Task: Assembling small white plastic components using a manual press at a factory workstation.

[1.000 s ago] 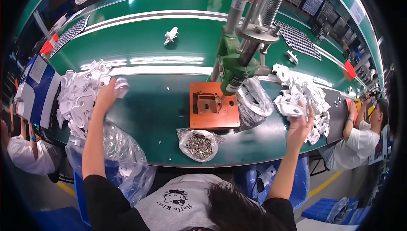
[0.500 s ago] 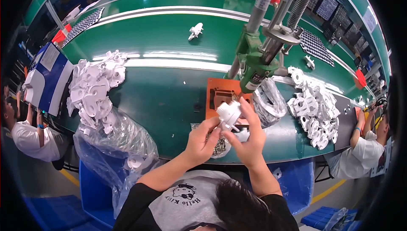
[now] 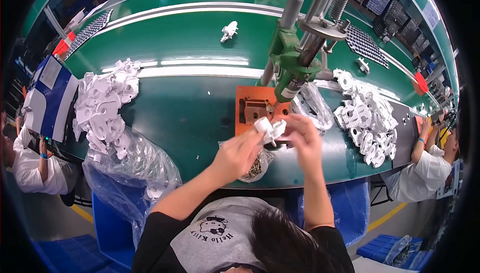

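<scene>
A white moulded plastic part (image 3: 270, 131) with a round collar and small prongs is pinched in the fingertips of my left hand (image 3: 237, 154). Close to its right side is my right hand (image 3: 306, 140), its fingers blurred, so I cannot tell whether they touch the part. Both hands are over the front edge of an orange metal fixture (image 3: 245, 94), which sits under a green hand press (image 3: 294, 68). Below the hands, a clear plastic bag (image 3: 260, 170) of small brass-coloured screws or pins lies partly hidden by my left hand.
Piles of white plastic parts lie at left (image 3: 103, 105) and right (image 3: 367, 118). Beyond runs a green conveyor belt (image 3: 175, 38) carrying a white assembly (image 3: 229, 31). A blue-and-white machine (image 3: 52, 100) stands at far left. Blue bins (image 3: 112, 223) sit below the bench; people work at both sides.
The white part has turned in my left hand. My right hand has come off its near grip and shifted slightly right, blurred. The whole view has shifted a little.
</scene>
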Action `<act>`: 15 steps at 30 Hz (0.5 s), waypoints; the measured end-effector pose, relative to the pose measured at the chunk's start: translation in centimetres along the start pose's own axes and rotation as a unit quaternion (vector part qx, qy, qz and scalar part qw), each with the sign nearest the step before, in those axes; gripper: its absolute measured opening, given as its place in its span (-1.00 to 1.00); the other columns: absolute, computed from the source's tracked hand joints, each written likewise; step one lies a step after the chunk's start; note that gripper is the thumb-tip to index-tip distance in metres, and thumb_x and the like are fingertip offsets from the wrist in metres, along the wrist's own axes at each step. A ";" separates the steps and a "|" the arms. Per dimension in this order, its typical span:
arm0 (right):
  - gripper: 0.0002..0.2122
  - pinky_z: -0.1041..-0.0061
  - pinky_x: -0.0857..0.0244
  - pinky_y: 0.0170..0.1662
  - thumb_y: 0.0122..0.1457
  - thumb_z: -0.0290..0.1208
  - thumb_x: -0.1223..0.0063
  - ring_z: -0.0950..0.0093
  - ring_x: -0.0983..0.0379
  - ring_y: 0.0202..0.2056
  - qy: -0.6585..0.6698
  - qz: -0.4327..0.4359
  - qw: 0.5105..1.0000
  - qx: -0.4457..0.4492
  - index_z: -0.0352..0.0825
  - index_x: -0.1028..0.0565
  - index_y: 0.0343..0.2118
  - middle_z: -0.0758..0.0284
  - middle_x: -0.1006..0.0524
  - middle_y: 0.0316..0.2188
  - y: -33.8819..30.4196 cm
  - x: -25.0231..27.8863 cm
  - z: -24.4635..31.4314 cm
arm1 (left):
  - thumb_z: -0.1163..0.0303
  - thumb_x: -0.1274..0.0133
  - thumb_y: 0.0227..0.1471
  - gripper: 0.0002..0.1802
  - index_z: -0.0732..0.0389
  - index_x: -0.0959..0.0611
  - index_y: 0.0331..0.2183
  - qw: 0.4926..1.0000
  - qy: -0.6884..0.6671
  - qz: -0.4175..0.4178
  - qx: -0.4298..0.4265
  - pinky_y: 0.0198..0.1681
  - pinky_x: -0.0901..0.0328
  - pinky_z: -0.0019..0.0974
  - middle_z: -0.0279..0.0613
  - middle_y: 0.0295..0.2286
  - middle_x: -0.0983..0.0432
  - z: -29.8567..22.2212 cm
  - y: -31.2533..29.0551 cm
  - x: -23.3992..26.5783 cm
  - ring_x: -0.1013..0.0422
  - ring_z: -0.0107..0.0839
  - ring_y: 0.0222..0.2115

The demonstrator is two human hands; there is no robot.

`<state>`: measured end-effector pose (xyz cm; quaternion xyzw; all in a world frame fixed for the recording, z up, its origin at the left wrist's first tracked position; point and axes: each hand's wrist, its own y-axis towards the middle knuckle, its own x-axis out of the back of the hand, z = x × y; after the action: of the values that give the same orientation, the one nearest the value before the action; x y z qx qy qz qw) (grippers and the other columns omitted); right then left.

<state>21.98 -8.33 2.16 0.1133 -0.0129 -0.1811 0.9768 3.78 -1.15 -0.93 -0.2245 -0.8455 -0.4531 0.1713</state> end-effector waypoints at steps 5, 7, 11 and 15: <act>-0.86 0.45 -0.34 -0.30 0.06 -0.53 0.01 0.35 -0.51 -0.37 -0.347 -0.145 0.925 0.059 -0.40 -0.51 -0.32 0.14 -0.54 -0.42 6.8 8.2 -8.6 | 0.47 0.00 -0.14 -0.70 0.27 -0.48 -0.25 0.970 0.203 0.072 -0.113 -0.14 -0.38 -0.17 0.07 -0.26 -0.48 3.5 2.8 0.0 -0.46 -0.07 -0.22; -0.85 0.40 -0.35 -0.29 0.06 -0.48 0.03 0.28 -0.50 -0.37 -0.440 -0.111 0.886 0.094 -0.40 -0.52 -0.34 0.12 -0.54 -0.41 9.4 10.0 -11.8 | 0.47 -0.01 -0.15 -0.69 0.27 -0.48 -0.25 0.964 0.219 0.081 -0.124 -0.13 -0.38 -0.17 0.08 -0.26 -0.48 4.7 3.2 -0.9 -0.46 -0.08 -0.21; -0.80 0.22 -0.35 -0.28 0.02 -0.40 0.07 0.09 -0.46 -0.34 -0.611 -0.049 0.789 0.039 -0.42 -0.53 -0.45 0.02 -0.50 -0.37 13.4 8.2 -12.6 | 0.47 -0.02 -0.16 -0.68 0.25 -0.48 -0.25 0.961 0.243 0.066 -0.111 -0.11 -0.36 -0.17 0.09 -0.25 -0.47 5.8 3.5 -2.3 -0.44 -0.09 -0.16; -0.81 0.21 -0.38 -0.32 0.05 -0.44 0.17 0.17 -0.49 -0.36 -0.696 -0.073 0.714 0.023 -0.29 -0.50 -0.34 0.13 -0.50 -0.39 14.8 7.8 -13.3 | 0.44 -0.03 -0.16 -0.67 0.21 -0.49 -0.24 0.962 0.244 0.065 -0.105 -0.08 -0.34 -0.14 0.10 -0.24 -0.47 6.3 3.4 -2.7 -0.43 -0.08 -0.15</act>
<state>35.36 5.16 -7.57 -0.0214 -0.6846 -0.2793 0.6729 7.35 5.25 -3.27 -0.1783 -0.7094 -0.5680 0.3773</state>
